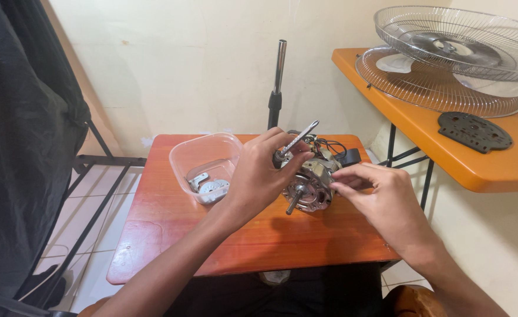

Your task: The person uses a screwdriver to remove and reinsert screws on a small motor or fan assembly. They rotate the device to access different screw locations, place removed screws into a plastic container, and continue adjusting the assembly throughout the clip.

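A small fan motor (309,183) with a steel shaft pointing toward me lies on the low wooden table (171,235). My left hand (262,176) is curled around a screwdriver (298,141), whose metal shank sticks up and to the right, and it rests against the motor's left side. From the right, my right hand (382,199) pinches the edge of the motor housing with its fingertips. Black wires (329,145) trail behind the motor.
A clear plastic tub (184,154) with small metal parts stands left of the motor. A metal pole (278,82) rises behind the table. An orange table (447,158) at right carries two wire fan grilles (447,64) and a black plate (475,131). Dark cloth (18,147) hangs at left.
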